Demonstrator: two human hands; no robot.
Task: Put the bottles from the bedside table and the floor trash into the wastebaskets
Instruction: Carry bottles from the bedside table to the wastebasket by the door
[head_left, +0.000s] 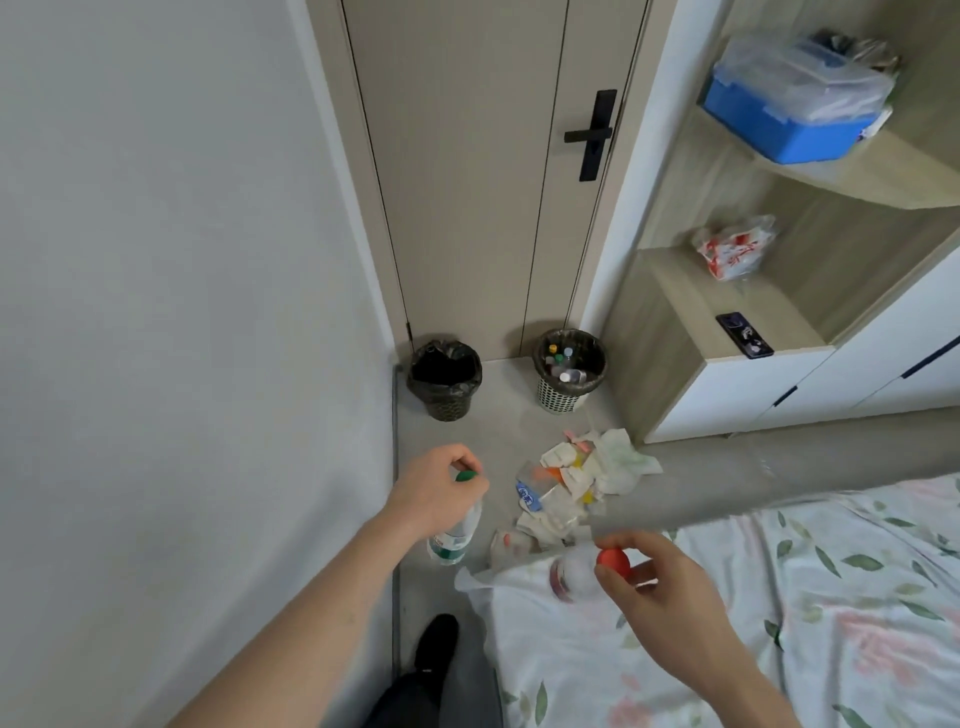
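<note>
My left hand (439, 491) grips the neck of a clear bottle with a green cap (453, 538), which hangs down over the floor. My right hand (654, 582) pinches a clear bottle with a red cap (574, 571) by its top, above the bed's edge. By the door stand two wastebaskets: a dark one with a black liner (444, 382) on the left, and a white mesh one (569, 371) on the right holding several bottles. A pile of crumpled paper and wrappers (576, 486) lies on the floor between the baskets and the bed.
A bed with a floral sheet (779, 597) fills the lower right, and a grey padded bed frame (779, 467) runs along it. The bedside table (727, 322) carries a dark phone and a plastic bag. A closed door (467, 182) stands behind the baskets. My black shoe (436, 644) is on the floor.
</note>
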